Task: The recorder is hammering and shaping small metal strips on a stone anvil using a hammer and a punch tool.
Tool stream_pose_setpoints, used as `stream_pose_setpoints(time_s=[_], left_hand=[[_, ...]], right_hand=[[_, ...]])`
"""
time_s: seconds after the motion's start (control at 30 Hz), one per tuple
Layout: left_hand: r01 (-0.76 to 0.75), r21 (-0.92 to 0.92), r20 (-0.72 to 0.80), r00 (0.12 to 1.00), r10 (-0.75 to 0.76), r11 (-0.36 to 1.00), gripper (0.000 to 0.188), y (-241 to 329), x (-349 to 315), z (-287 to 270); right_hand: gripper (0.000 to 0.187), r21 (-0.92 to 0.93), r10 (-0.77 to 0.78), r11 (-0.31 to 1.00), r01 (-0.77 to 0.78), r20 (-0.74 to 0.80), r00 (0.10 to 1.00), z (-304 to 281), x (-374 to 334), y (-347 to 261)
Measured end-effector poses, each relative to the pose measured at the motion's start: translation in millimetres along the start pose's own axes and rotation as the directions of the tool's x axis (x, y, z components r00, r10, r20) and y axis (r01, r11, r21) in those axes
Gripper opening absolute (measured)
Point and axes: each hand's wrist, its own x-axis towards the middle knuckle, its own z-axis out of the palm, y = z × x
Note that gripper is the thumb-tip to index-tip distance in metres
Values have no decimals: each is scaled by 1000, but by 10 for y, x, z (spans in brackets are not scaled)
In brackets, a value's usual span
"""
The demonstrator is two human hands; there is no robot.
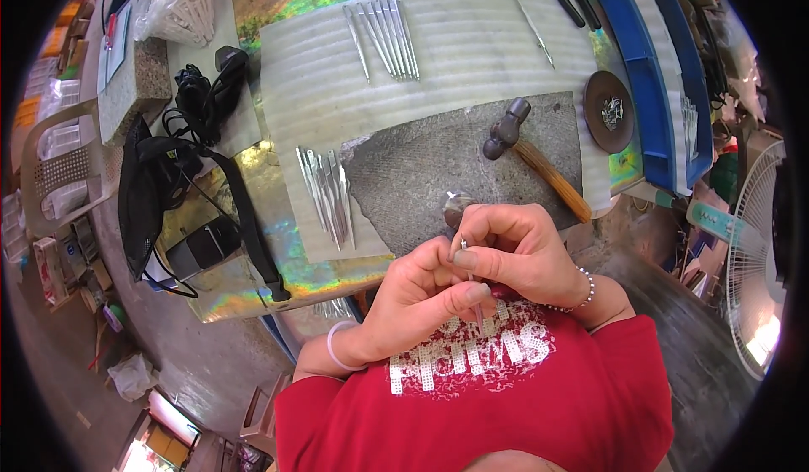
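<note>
A single view, from a camera worn on the person's head, looking steeply down over the chest at both hands. The left hand [413,295] and right hand [522,249] sit close under the lens, just below the picture's middle. Beyond the hands lies the workbench [438,59], with a hammer [535,156] just past the right hand. The fisheye bends straight edges near the dark rim (the fan [750,261], far to the right of the hands, curves noticeably).
</note>
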Motion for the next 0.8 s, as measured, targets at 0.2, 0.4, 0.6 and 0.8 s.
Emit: stream_pose_setpoints(time_s=[0.2,0.4,0.6,0.8], left_hand=[[-5,6,-12,1000,5,1000,13,16,2,36],[-42,44,4,999,42,998,14,29,9,53],[-46,38,1,999,46,998,15,48,50,93],[-151,-33,-49,988,149,988,12,52,84,107]], right_hand=[[6,3,-12,1000,12,16,1000,-18,-8,11],[6,36,-66,997,65,39,997,-10,-16,-14],[7,45,-82,996,81,29,996,-45,-31,-27],[8,80,-197,978,195,11,980,-105,-55,-149]])
